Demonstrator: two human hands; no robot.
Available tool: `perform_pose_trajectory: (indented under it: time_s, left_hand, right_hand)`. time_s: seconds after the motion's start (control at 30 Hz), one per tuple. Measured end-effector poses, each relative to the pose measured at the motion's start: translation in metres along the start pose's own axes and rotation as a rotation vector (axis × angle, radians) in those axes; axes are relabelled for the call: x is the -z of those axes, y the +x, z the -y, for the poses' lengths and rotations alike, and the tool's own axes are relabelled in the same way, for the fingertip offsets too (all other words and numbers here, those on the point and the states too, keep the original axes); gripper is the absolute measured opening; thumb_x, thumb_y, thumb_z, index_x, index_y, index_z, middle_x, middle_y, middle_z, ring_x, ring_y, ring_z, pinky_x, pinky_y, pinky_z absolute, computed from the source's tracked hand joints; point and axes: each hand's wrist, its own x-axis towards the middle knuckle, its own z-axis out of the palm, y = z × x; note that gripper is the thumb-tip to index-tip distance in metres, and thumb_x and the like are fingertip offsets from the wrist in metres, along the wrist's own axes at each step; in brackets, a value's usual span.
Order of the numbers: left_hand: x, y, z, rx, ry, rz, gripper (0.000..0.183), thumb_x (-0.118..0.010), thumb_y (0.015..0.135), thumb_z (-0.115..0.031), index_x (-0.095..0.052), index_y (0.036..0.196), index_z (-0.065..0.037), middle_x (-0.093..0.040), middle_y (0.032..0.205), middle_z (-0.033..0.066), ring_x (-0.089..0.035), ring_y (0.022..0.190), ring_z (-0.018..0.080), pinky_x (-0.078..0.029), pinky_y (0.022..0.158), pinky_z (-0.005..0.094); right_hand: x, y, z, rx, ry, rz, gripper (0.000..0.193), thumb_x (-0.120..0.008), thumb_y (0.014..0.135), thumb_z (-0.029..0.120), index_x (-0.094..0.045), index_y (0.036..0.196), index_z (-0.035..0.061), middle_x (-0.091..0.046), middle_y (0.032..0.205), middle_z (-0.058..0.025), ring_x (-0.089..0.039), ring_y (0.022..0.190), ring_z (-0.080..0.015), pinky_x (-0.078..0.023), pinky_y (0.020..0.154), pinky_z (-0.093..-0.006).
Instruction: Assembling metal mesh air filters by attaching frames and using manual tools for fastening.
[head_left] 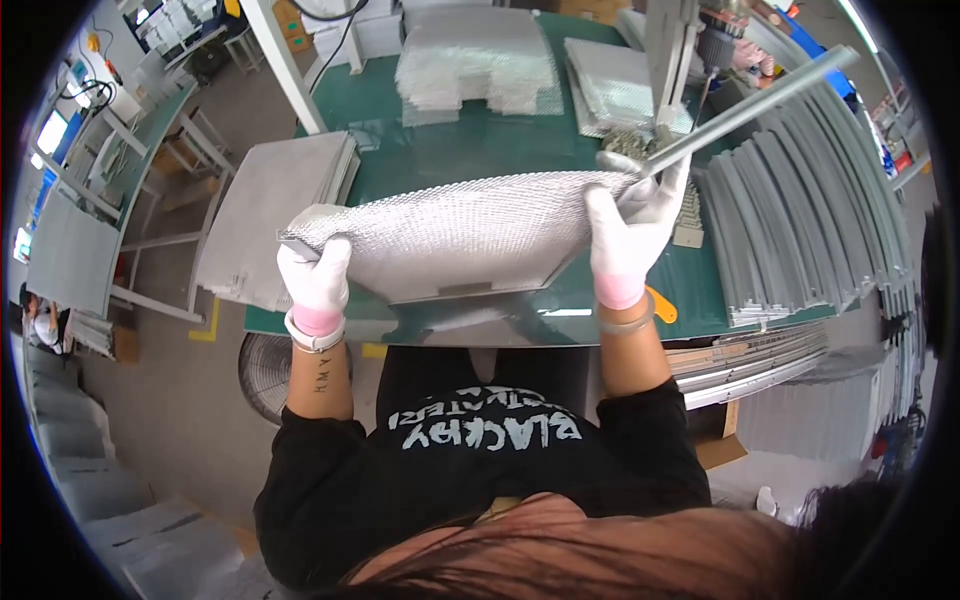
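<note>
The mesh sheet [470, 220] is silvery grey with a fine repeating mesh pattern. At its ends, the left hand [316, 275] and right hand [632, 240] wear white gloves, pink at the wrists. Around it the tabletop [375, 165] is deep green; right of it, a handle-like piece [661, 304] is orange; nearer the body, the T-shirt [340, 470] is black with white lettering.

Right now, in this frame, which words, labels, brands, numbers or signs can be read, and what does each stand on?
Black T-shirt: large white lettering across the chest; wording withheld.
Left forearm: small dark lettering; wording withheld.
Silver mesh panel: no text visible.
Bright screen, far left: too small and blurred to read.
</note>
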Motion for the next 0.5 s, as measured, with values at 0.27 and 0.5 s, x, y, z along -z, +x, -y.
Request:
perform_pose_trajectory:
  time_s: [0.27, 0.5]
  left_hand:
    - [0.003, 0.005, 0.013, 0.151, -0.034, -0.093, 0.02, -0.062, 0.088, 0.0, -0.063, 0.107, 0.004, -0.064, 0.096, 0.0014, -0.056, 0.085, 0.0084, -0.046, 0.078, 0.0249]
    - [0.001, 0.006, 0.007, 0.126, -0.059, -0.095, 0.017, -0.065, 0.087, 0.0, -0.064, 0.104, 0.003, -0.065, 0.096, 0.0016, -0.057, 0.085, 0.009, -0.048, 0.079, 0.0258]
  right_hand:
    - [0.028, 0.045, 0.045, 0.111, -0.629, 0.607, 0.05, -0.076, 0.081, 0.009, -0.065, 0.129, 0.0052, -0.068, 0.094, -0.0117, -0.065, 0.079, -0.0206, -0.053, 0.073, -0.0329]
    - [0.018, 0.096, 0.076, 0.402, -0.656, 1.137, 0.05, -0.067, 0.083, 0.002, -0.062, 0.133, 0.0096, -0.065, 0.087, -0.0131, -0.064, 0.075, -0.0316, -0.053, 0.071, -0.0381]
